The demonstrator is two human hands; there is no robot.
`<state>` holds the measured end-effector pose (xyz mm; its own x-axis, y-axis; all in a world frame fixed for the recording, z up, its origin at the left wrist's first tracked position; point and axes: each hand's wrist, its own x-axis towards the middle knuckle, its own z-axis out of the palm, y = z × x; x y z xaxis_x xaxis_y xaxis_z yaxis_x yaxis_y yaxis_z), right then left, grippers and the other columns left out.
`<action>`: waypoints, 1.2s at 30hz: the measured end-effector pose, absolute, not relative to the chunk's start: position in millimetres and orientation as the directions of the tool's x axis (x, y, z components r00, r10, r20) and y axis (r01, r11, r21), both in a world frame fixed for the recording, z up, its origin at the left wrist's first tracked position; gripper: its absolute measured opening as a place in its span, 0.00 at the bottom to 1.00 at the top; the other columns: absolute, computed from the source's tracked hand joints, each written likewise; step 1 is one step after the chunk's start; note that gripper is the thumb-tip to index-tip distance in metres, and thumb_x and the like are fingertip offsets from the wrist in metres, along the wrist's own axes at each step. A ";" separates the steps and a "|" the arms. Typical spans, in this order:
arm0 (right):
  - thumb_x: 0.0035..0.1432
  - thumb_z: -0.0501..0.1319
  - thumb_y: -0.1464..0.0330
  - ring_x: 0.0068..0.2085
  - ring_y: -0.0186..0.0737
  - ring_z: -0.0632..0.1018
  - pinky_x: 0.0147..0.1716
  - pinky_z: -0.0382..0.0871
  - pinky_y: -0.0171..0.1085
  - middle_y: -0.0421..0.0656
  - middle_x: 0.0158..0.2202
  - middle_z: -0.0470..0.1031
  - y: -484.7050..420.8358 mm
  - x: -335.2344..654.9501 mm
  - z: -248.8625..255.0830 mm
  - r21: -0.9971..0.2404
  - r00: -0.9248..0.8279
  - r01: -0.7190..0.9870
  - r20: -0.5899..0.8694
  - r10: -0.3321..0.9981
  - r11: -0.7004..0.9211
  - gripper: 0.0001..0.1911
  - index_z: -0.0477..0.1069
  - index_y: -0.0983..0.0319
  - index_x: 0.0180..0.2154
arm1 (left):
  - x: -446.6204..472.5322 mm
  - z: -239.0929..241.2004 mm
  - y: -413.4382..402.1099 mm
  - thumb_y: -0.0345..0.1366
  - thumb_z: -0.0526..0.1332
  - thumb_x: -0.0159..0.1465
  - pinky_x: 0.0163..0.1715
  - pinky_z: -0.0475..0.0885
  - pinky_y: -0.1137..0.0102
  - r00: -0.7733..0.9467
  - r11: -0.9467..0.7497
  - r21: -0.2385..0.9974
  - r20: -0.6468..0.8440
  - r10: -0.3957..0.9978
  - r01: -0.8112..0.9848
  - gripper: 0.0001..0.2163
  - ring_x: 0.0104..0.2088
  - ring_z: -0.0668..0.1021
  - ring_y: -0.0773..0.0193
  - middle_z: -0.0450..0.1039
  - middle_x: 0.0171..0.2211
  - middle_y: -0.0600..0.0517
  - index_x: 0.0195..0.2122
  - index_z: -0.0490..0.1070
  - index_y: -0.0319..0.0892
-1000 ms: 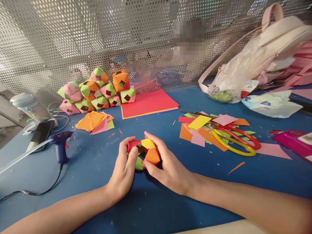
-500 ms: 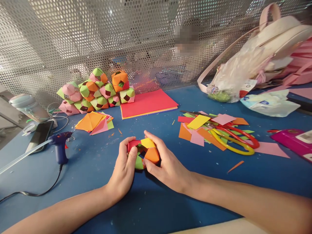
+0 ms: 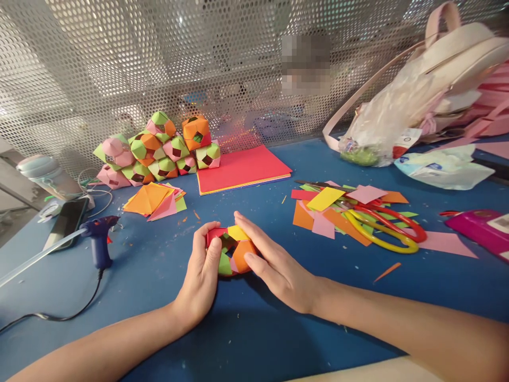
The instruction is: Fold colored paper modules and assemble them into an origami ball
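Note:
Between my hands, low over the blue table, is a folded paper ball (image 3: 240,255) with red, yellow, orange and green faces and a dark opening in the side towards me. My left hand (image 3: 202,270) grips its left side, thumb along the front edge. Against its right side lies my right hand (image 3: 280,273), fingers stretched over the yellow and orange faces, thumb on the orange one. The underside of the ball is hidden. Behind it stand several similar paper balls (image 3: 163,167), stacked, beside a pile of coloured paper sheets (image 3: 242,170).
On the left are a blue glue gun (image 3: 100,241) with its cord, a phone (image 3: 66,223) and a tumbler (image 3: 50,175). Orange and pink squares (image 3: 151,200) lie nearby. Right of my hands, scissors (image 3: 377,233) rest on paper scraps. A pale bag (image 3: 449,58) leans behind.
My right thumb has come out of the ball's opening and moved up onto the orange face. The right hand's fingers lie straighter along the ball.

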<state>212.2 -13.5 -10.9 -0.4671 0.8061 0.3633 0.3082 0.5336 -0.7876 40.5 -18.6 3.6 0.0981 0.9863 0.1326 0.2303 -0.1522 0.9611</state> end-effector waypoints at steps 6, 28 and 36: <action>0.65 0.47 0.61 0.66 0.41 0.44 0.64 0.44 0.48 0.41 0.68 0.36 -12.4 212.0 -10.8 -0.790 -0.501 0.296 0.350 0.792 0.537 0.33 0.33 0.56 0.65 | 39.2 1.8 -17.2 0.46 0.46 0.67 0.55 0.60 0.66 0.055 -0.155 0.963 0.147 0.988 0.219 0.16 0.56 0.64 0.62 0.62 0.55 0.52 0.54 0.58 0.49; 0.62 0.53 0.57 0.57 0.42 0.68 0.53 0.67 0.42 0.46 0.58 0.63 -10.7 209.1 -3.3 -0.972 -0.341 0.048 0.201 0.918 0.231 0.26 0.53 0.57 0.58 | 35.8 3.5 -16.1 0.44 0.51 0.65 0.58 0.59 0.60 0.158 -0.169 0.982 0.155 0.975 0.083 0.22 0.60 0.61 0.55 0.55 0.62 0.51 0.60 0.54 0.51; 0.62 0.50 0.53 0.54 0.46 0.70 0.51 0.68 0.46 0.46 0.49 0.71 -9.5 213.9 2.7 -0.962 -0.284 0.135 0.191 0.940 0.237 0.25 0.57 0.58 0.56 | 31.2 5.1 -16.9 0.40 0.59 0.61 0.61 0.53 0.57 0.258 -0.283 0.928 0.219 0.941 0.241 0.25 0.63 0.57 0.53 0.52 0.64 0.51 0.60 0.55 0.54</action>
<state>213.9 -9.5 2.7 -0.2836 0.9397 0.1912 0.1351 0.2366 -0.9622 31.2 -16.9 5.1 0.2584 0.9408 0.2194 0.2411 -0.2827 0.9284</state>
